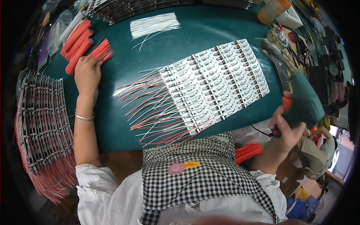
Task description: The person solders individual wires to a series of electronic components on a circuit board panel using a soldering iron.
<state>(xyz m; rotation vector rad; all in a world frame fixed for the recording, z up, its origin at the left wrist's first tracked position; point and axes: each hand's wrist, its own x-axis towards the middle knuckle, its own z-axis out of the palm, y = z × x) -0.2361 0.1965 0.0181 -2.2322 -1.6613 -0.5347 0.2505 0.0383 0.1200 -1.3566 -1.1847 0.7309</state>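
Observation:
At the far left of the table, my left hand (88, 73) reaches into a bundle of short red wires (103, 50), its thumb and fingers closed on wire ends. On the right, my right hand (285, 131) is wrapped round the handle of a green pistol-shaped soldering gun (305, 93) with an orange trigger; motion blurs it slightly. Between my hands lies a slanted panel of white circuit boards (219, 82) in rows, with small components. Red and white wires (150, 108) trail from its left edge. White cut wires (154, 25) lie in a pile farther back.
More red wire bundles (78, 39) are stacked at the back left. Finished-looking panels with wires (45, 123) stand at the left edge. An orange-labelled jar (273, 10) and a metal wire ball (277, 36) sit back right. A person (318, 153) is beyond my right arm.

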